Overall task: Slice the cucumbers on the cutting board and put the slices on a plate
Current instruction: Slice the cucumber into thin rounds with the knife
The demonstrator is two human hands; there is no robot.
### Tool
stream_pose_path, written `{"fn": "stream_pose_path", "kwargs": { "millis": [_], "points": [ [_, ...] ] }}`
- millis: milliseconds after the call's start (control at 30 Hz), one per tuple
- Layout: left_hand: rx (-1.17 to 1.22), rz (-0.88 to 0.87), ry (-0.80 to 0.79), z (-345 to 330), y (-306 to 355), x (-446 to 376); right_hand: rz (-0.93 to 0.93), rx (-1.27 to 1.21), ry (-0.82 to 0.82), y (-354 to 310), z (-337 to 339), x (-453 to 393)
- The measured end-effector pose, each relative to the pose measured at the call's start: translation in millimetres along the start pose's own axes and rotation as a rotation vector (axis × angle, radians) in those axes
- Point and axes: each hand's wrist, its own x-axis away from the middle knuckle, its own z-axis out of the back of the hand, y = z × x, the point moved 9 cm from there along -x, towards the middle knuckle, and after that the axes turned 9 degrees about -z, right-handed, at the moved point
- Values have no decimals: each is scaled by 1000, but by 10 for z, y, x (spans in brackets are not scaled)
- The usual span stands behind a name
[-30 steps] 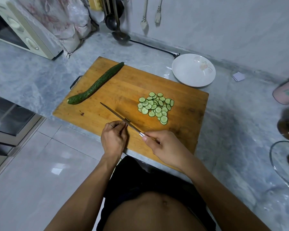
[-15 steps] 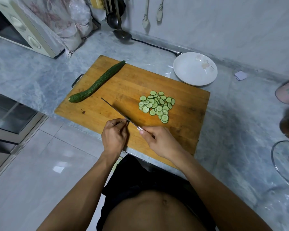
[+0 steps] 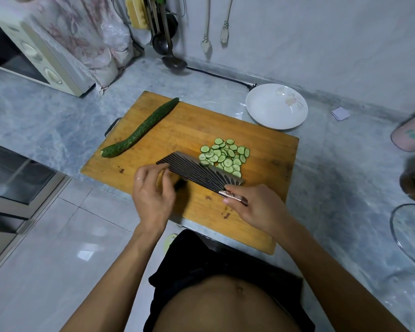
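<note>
Blur smears the knife (image 3: 199,172) into a fan, so its tilt is anyone's guess. Right hand (image 3: 254,208) is wrapped round the handle, left hand (image 3: 151,191) fingertips curl onto the blade. Slices (image 3: 225,156) are piled mid-board (image 3: 261,188), the blade's far edge hiding a few. Whole cucumber (image 3: 140,130) lies far-left, running diagonally, tip toward the plate (image 3: 268,116).

Cutting board (image 3: 261,144): bare wood open between the whole cucumber (image 3: 139,131) at the far-left edge and the slice pile (image 3: 225,156). Knife blade (image 3: 197,173) (smeared by blur) lies across the near approach to the pile, with left hand (image 3: 152,195) and right hand (image 3: 254,209) at either end. Plate (image 3: 276,105) just beyond the far-right corner; counter right of the board holds a pink cup (image 3: 412,135) and glass lid (image 3: 410,233).
</note>
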Motion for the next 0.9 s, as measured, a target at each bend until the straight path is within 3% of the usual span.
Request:
{"fn": "stream_pose_path", "kwargs": {
  "millis": [67,167,267,367,533,633,700,833,900],
  "points": [
    [40,-185,-270,-292,219,-104,40,82,11,-11,-26,32],
    [48,-173,-817,-898,251,-110,118,164,59,-36,-76,96],
    [-1,-150,-1052,-1255,210,-124,127,203,67,-25,-107,136],
    [58,-99,-940,-1278,188,-246,57,145,45,19,-60,150],
    [253,-139,-278,-541,400,-558,-148,-204,60,193,79,189],
    [211,-119,-78,-241,353,-511,-212,-377,104,280,122,220],
    [172,-57,-134,-284,219,-385,-265,-527,173,341,175,280],
    [-74,143,-518,-705,-243,84,-371,-812,246,498,255,433],
    [-185,184,-631,-791,-356,258,-411,-893,295,608,296,506]
  ]
}}
